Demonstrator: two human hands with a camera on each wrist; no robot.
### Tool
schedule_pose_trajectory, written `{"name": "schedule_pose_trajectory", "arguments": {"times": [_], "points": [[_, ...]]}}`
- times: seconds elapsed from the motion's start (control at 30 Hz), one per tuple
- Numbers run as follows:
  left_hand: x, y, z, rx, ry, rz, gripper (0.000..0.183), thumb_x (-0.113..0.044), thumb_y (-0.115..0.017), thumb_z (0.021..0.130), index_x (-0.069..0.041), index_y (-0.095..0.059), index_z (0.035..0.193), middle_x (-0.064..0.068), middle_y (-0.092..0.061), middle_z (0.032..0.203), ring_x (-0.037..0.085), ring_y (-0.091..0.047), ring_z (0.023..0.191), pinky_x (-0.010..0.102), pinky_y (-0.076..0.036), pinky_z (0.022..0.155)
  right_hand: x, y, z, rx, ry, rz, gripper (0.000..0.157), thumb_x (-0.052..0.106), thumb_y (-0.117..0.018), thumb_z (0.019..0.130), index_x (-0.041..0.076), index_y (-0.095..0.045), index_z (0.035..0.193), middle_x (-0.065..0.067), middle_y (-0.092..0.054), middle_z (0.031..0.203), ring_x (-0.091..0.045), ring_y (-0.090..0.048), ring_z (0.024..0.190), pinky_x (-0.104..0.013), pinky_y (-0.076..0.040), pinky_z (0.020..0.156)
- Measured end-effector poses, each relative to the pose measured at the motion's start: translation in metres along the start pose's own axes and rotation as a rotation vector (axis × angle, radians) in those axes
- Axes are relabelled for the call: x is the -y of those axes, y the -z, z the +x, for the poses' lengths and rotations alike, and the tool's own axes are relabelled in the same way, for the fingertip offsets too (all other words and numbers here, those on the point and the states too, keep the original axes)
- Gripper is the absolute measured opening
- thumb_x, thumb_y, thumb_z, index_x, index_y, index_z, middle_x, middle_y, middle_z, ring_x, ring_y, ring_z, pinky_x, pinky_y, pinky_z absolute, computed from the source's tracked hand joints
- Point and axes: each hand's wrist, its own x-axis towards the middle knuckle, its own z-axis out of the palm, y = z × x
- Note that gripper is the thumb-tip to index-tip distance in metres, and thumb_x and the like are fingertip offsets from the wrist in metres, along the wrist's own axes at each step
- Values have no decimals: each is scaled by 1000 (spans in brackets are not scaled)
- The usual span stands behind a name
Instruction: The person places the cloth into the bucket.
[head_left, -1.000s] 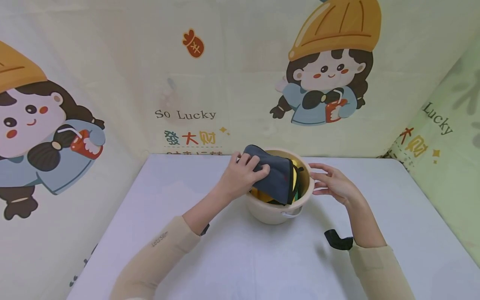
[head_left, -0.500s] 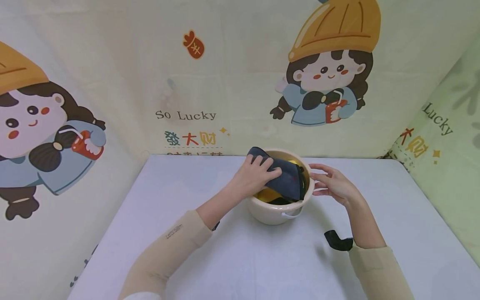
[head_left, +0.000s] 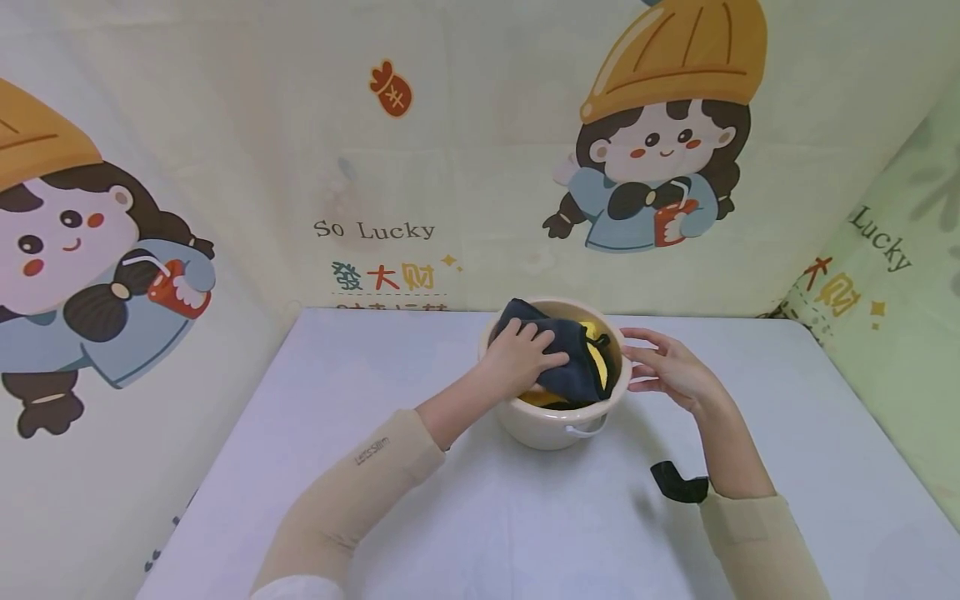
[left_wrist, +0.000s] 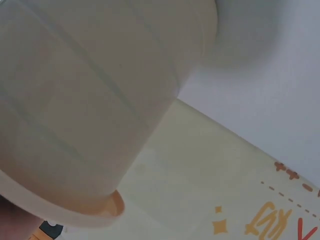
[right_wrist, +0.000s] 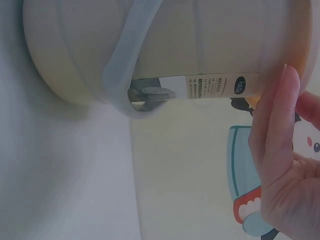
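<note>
A cream plastic bucket (head_left: 543, 433) stands upright at the back middle of the table. Inside its mouth lies a dark blue fabric pouch (head_left: 572, 360) with black trim, over yellow fabric (head_left: 596, 350). My left hand (head_left: 521, 357) reaches over the near left rim, its spread fingers resting on the pouch. The left wrist view shows mostly the bucket's outer wall (left_wrist: 95, 85). At the right side my right hand (head_left: 671, 371) touches the rim with extended fingertips. In the right wrist view those fingers (right_wrist: 282, 120) lie against the rim, near a printed label (right_wrist: 215, 86).
A pale handle (head_left: 587, 431) hangs on the bucket's front right side. Behind the white table (head_left: 465, 517) rises a patterned cloth backdrop (head_left: 487, 192), with more cloth at both sides. A black curved piece (head_left: 678, 482) sticks out at the right sleeve.
My left hand has moved right and slightly down with the pouch, which now sits lower in the bucket with a fold at its top left. My right hand has stayed at the rim.
</note>
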Motion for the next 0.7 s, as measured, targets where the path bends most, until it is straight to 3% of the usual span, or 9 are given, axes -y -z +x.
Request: {"name": "schedule_pose_trajectory", "arguments": {"times": [0.2, 0.3, 0.5, 0.7], "points": [[-8, 3, 10, 133, 8, 31, 63, -65, -38, 85, -43, -20, 142, -2, -35, 135, 19, -38, 117, 34, -35, 97, 0, 0, -1, -10, 3, -20, 65, 29, -56, 91, 3, -25, 142, 5, -63, 93, -13, -65, 78, -32, -55, 69], [-11, 5, 14, 166, 8, 53, 66, -68, -36, 83, -44, -18, 142, -2, -35, 134, 18, -39, 116, 32, -36, 96, 0, 1, -1, -12, 4, -24, 64, 29, -55, 91, 4, -25, 142, 5, -63, 93, -13, -65, 78, -32, -55, 69], [-8, 3, 14, 159, -5, 21, 70, -71, -36, 81, -41, -19, 142, -1, -34, 135, 19, -37, 119, 34, -35, 98, -2, 1, 0, -12, 11, -31, 64, 29, -55, 91, 4, -25, 142, 3, -63, 95, -14, -65, 78, -32, -55, 69], [0, 7, 8, 163, -5, -110, 75, -70, -42, 80, -37, -21, 143, 0, -31, 141, 21, -34, 126, 40, -32, 103, -1, 0, 0, -13, 9, -41, 64, 30, -55, 91, 3, -26, 141, 3, -62, 95, -14, -65, 78, -33, -55, 70]]}}
